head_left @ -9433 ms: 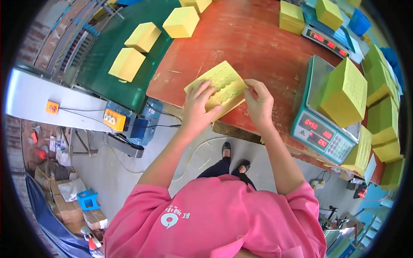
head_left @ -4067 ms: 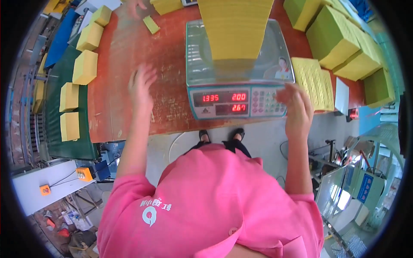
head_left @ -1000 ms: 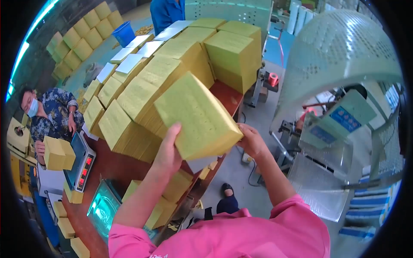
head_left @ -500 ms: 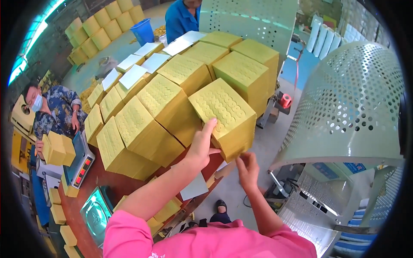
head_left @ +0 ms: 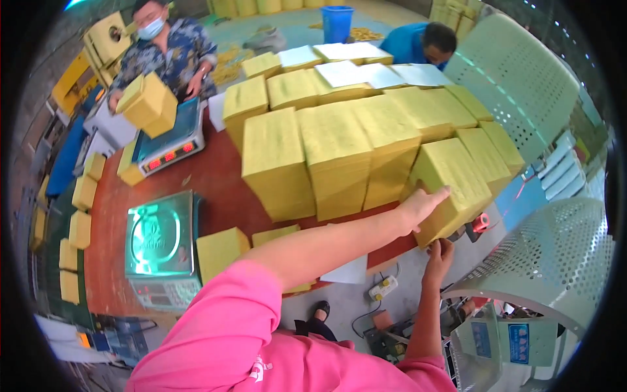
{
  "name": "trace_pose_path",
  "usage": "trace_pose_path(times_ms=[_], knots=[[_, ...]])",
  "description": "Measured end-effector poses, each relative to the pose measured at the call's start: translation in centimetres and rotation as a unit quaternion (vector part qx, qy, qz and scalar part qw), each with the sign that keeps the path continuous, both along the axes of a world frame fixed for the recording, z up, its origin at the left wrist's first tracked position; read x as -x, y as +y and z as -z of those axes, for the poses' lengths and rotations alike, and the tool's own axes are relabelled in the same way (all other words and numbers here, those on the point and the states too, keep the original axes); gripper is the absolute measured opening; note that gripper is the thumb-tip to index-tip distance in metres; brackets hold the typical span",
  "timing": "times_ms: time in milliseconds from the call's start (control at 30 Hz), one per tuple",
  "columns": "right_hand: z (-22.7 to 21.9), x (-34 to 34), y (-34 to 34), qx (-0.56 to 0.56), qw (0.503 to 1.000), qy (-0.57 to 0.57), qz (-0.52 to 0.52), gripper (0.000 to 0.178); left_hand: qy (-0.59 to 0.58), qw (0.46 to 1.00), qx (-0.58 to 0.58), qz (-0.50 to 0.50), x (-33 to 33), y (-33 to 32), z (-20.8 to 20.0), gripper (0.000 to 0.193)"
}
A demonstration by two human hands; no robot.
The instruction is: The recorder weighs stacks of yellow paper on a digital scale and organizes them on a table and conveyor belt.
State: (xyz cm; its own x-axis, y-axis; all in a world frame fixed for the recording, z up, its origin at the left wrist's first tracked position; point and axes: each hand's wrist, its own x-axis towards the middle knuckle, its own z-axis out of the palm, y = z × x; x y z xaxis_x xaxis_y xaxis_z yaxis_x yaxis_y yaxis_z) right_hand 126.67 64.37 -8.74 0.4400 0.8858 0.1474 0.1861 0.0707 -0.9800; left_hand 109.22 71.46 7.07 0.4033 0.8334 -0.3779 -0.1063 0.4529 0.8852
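At the table's right corner stands a tall stack of yellow paper sheets (head_left: pixel 450 171). My left hand (head_left: pixel 423 208) lies against its near side, index finger stretched out toward the top edge and thumb lower on the side. Below it, my right hand (head_left: pixel 439 253) is closed, with thumb and fingertips pinched at the stack's bottom near corner. Part of its grip is hidden. Directly to the left and behind are several more tall yellow paper stacks (head_left: pixel 336 153), packed side by side. White sheets (head_left: pixel 339 74) lie on the farther ones.
A scale (head_left: pixel 160 232) and small yellow blocks (head_left: pixel 222 253) occupy the near left of the red-brown table (head_left: pixel 108 228). A masked person (head_left: pixel 176 55) holds a yellow block (head_left: pixel 151 104) by another scale (head_left: pixel 171 140). Another person (head_left: pixel 421 44) bends behind the stacks. Perforated metal guards (head_left: pixel 542 245) stand right.
The view has swung left, bringing the scales and the masked person further in. My hands stay at the same stack, the right one still at its bottom corner.
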Motion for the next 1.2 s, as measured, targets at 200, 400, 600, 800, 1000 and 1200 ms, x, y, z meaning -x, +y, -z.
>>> trace_pose_path(times_ms=[200, 400, 600, 800, 1000, 1200], knots=[[1.9, 5.5, -4.1, -0.030, 0.999, -0.018, -0.009, 0.031, -0.005, 0.993, -0.108, 0.048, 11.5, -8.5, -0.5, 0.090], [-7.5, 21.5, -19.5, -0.081, 0.984, -0.050, -0.149, 0.013, -0.107, 0.992, -0.054, 0.042, 33.0, -26.8, -0.3, 0.073], [-8.9, 46.2, -33.5, 0.038, 0.904, 0.104, -0.412, 0.012, -0.075, 0.946, -0.027, -0.315, 57.0, -51.1, 4.0, 0.057], [-9.7, 64.5, -44.7, 0.147, 0.719, 0.151, -0.662, 0.014, -0.008, 0.803, 0.019, -0.596, 72.2, -71.8, 5.0, 0.049], [-8.5, 73.6, -49.5, 0.223, 0.595, 0.096, -0.766, 0.014, 0.052, 0.666, 0.026, -0.743, 80.1, -85.5, 3.5, 0.047], [-6.4, 80.3, -53.1, 0.270, 0.504, 0.029, -0.820, 0.013, 0.220, 0.585, 0.072, -0.777, 86.7, -93.5, 0.3, 0.044]])
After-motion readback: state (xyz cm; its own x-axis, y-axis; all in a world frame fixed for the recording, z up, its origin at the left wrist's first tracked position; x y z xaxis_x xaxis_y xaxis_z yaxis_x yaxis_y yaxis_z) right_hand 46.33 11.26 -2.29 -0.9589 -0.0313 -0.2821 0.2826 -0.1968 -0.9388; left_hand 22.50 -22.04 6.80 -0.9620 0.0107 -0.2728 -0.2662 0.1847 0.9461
